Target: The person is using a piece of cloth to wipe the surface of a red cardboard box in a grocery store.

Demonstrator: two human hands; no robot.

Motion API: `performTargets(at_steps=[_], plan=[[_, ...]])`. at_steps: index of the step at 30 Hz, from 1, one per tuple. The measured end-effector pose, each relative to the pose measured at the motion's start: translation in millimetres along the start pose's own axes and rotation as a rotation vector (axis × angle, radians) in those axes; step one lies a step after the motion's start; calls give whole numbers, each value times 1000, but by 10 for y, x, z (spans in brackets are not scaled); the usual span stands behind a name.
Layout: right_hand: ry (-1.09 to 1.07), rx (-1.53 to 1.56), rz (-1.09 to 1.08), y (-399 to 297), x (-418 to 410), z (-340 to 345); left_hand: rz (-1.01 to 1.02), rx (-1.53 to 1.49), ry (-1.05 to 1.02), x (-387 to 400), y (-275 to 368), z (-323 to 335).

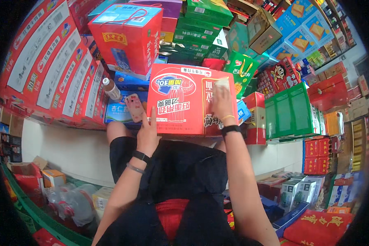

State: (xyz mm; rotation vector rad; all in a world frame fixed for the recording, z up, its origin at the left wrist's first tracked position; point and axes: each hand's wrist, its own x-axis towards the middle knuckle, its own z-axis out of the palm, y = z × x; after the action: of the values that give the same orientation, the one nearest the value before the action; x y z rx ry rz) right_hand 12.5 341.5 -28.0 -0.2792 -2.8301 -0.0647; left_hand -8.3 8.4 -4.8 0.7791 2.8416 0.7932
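Note:
A red noodle carton (pixel 178 101), printed with large characters and a noodle picture, sits in front of my lap with a broad face up. My left hand (pixel 148 135) rests at its near left corner, two fingers spread in a V along the edge. My right hand (pixel 223 103) lies on the right part of the carton's top, slightly blurred. Under its fingertips shows a pale cloth or wipe (pixel 224 82), partly hidden by the hand. Just left of the carton, a phone in a pink case (pixel 134 107) lies on a blue carton (pixel 118 109), near a capped bottle (pixel 111 89).
Stacked red noodle cartons (pixel 46 58) rise at left. A red gift box with cord handles (pixel 126 40) stands behind the bottle. Green drink boxes (pixel 196 33) are piled at the back, more green cartons (pixel 290 113) at right. Behind me are plastic-wrapped jugs (pixel 80 203) and a green rail (pixel 46 221).

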Motion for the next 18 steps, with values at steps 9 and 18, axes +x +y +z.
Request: performTargets(at_steps=[9, 18], plan=[[110, 86, 60, -724, -87, 215, 5, -4, 71, 31, -10, 116], [75, 487, -286, -2063, -108, -166, -68, -12, 26, 29, -149, 91]])
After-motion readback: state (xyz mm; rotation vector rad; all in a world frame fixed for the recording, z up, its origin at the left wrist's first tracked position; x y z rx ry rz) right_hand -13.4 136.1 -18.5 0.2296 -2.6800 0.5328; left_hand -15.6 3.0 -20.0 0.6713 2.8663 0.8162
